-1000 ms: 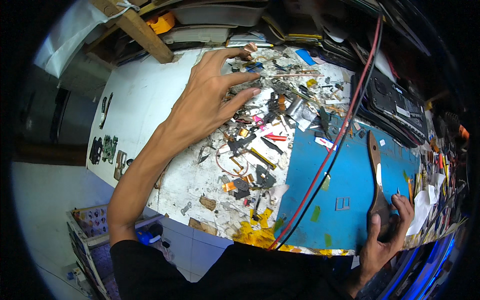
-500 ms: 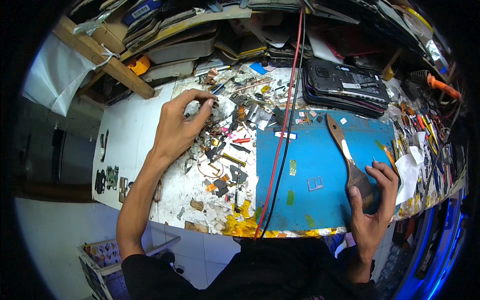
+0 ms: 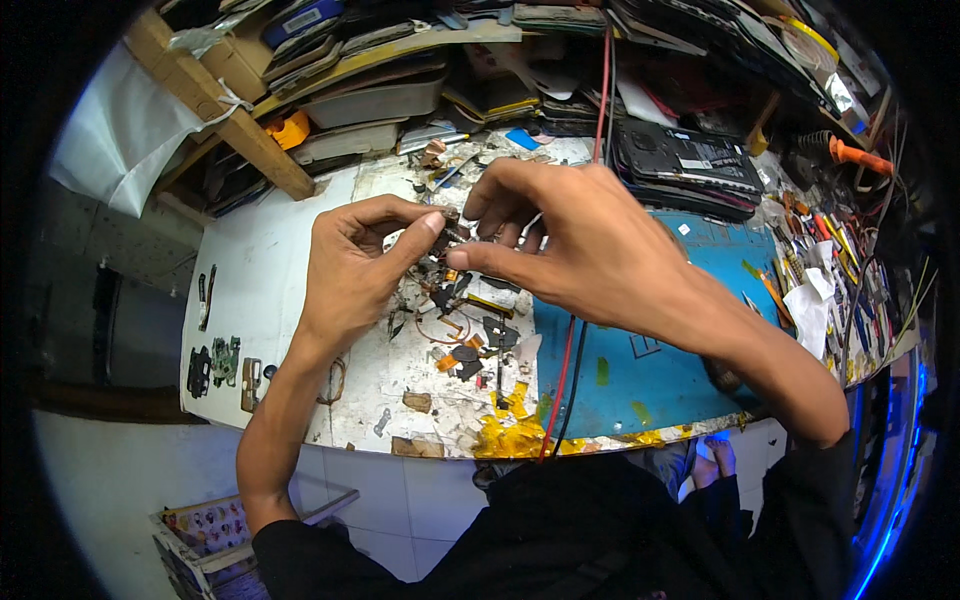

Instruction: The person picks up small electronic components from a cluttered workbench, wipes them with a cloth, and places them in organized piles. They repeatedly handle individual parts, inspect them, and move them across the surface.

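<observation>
Over the heap of small loose parts (image 3: 470, 355) at the middle of the bench, my two hands come close together. My left hand (image 3: 355, 265) pinches a small dark part (image 3: 452, 228) between thumb and fingertips; its kind is too small to tell. My right hand (image 3: 575, 235) faces it from the right, thumb and curled fingers apart around the near side of that part. Whether they touch it I cannot tell. Under my right forearm, most of the wide brush is hidden; a bit of its handle end or bristles (image 3: 722, 376) shows on the blue mat (image 3: 670, 385).
Red and black cables (image 3: 560, 400) hang across the mat. A stack of dark laptop-like panels (image 3: 685, 165) stands at the back right. Several screwdrivers and tools (image 3: 840, 250) crowd the right side. Small circuit boards (image 3: 226, 362) lie at left. A wooden post (image 3: 225, 115) rises at back left.
My right hand has let go of the brush and moved left and up to my left hand. The left hand keeps its pinch in nearly the same place. The view has shifted slightly.
</observation>
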A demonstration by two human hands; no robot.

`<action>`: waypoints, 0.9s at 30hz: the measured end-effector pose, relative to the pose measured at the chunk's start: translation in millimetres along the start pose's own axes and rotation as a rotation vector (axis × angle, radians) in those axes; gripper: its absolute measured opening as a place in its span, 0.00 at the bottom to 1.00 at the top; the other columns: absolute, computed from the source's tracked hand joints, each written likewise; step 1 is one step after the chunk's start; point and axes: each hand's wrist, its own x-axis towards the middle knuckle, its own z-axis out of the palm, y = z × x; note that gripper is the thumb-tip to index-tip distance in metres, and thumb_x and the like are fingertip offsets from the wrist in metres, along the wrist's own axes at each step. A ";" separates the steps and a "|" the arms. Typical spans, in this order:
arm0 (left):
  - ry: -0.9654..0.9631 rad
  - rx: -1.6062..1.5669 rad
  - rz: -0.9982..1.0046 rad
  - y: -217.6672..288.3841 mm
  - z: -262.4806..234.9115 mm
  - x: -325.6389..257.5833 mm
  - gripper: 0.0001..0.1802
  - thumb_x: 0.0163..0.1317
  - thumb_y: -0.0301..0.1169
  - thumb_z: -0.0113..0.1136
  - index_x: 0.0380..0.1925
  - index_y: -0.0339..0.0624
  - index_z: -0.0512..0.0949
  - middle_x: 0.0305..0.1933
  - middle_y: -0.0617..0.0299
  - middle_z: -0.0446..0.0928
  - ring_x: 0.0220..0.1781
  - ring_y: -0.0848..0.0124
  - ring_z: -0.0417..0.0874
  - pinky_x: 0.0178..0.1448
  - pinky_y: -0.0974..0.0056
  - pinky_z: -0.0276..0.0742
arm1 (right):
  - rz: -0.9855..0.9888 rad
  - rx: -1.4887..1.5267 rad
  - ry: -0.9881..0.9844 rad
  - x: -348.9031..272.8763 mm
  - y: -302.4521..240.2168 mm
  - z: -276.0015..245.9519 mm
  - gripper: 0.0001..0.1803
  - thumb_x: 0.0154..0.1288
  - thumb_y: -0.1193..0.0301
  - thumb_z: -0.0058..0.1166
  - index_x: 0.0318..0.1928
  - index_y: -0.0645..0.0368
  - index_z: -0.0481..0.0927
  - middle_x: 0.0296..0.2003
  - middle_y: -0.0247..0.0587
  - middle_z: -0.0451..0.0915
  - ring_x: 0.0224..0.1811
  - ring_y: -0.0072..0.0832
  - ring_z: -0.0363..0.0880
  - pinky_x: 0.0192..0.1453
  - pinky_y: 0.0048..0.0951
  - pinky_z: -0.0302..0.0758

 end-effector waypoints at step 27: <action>-0.085 -0.391 -0.247 -5.8 -16.7 7.1 0.11 0.68 0.33 0.63 0.39 0.35 0.83 0.38 0.62 0.83 0.42 0.76 0.83 0.54 0.66 0.78 | 0.038 0.299 0.012 35.5 16.3 12.4 0.10 0.62 0.73 0.61 0.39 0.69 0.83 0.27 0.40 0.84 0.28 0.20 0.81 0.37 0.23 0.79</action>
